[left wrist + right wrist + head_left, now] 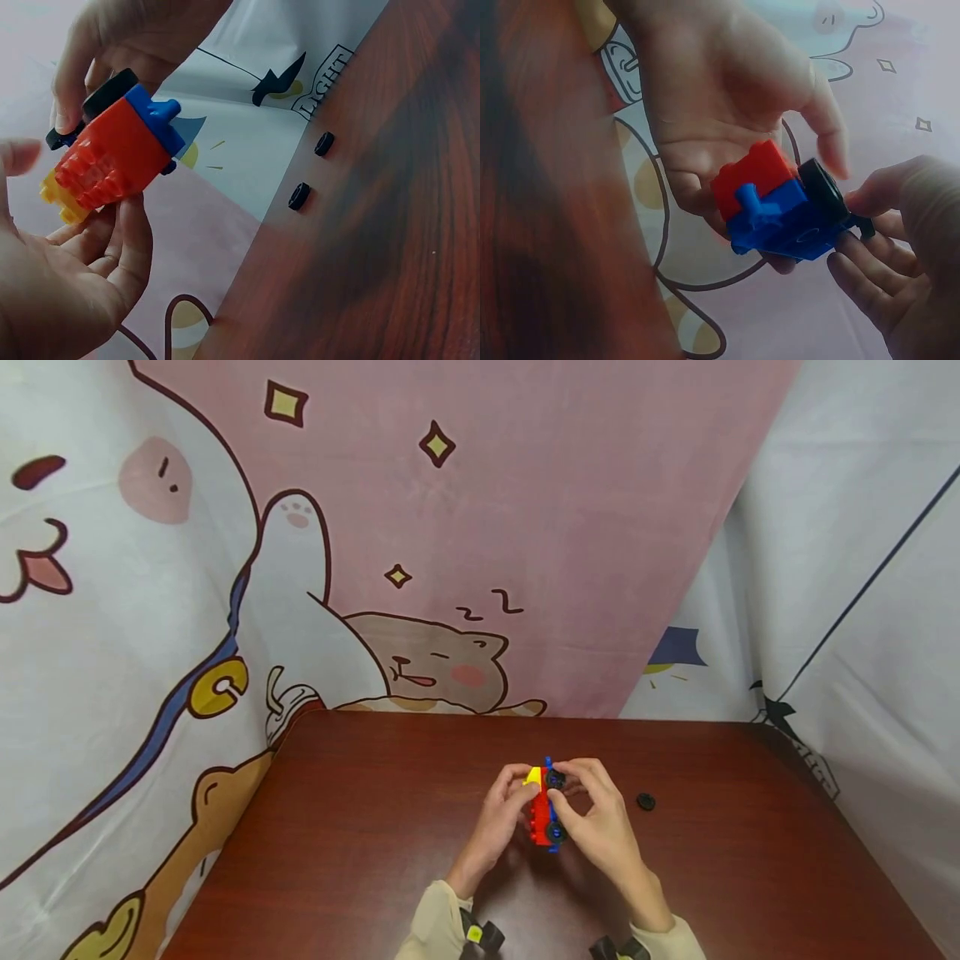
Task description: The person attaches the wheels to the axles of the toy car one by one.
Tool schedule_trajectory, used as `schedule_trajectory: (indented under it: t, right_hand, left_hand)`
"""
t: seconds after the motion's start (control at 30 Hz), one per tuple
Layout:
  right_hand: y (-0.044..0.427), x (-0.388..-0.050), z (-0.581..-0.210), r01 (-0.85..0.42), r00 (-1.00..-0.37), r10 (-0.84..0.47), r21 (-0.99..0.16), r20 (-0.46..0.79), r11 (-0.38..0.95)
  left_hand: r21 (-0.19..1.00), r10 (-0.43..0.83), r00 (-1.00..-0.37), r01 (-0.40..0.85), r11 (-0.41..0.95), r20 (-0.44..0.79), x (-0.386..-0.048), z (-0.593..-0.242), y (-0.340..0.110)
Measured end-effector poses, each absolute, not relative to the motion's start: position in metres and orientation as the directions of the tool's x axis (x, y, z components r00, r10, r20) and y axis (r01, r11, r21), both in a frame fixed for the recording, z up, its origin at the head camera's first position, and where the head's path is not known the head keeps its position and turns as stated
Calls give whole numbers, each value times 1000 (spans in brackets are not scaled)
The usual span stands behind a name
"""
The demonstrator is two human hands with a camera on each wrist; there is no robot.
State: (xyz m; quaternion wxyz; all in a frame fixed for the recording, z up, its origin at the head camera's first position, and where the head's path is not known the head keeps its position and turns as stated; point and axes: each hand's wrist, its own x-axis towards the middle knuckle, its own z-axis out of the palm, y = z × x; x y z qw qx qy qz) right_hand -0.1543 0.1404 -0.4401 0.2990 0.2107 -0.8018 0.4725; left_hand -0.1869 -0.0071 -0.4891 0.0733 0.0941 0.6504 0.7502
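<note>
Above the table, a small toy car (540, 814) of building blocks is between both hands. It has a studded red body (120, 150), a yellow block (66, 199) at one end and a blue base (787, 225). One long side carries two black wheels, a nearer wheel (555, 832) and a farther one (555, 778). My left hand (497, 818) holds the body from the left, fingers under it and thumb by the yellow block. On the other side, my right hand (609, 828) pinches the car at the farther wheel, which its fingers partly cover.
Two loose black wheels, one (324, 143) and another (299, 196), rest on the brown table (360, 835); the head view shows only one wheel (646, 801), right of the right hand. A printed cat curtain (562, 527) stands behind the table and along its sides.
</note>
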Motion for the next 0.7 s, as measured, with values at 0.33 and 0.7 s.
schedule_trajectory:
  t: [0.33,0.7]
  right_hand:
    - [143,-167,-465,-654,-716,-104,-611,690,447]
    - [144,-168,-471,-128,-991,-75,-952,112,277]
  left_hand:
    - [992,241,-966,75,-97,97,-188,-488,-8]
    - [977,190,-974,83,-195,120,-185,-486,-4]
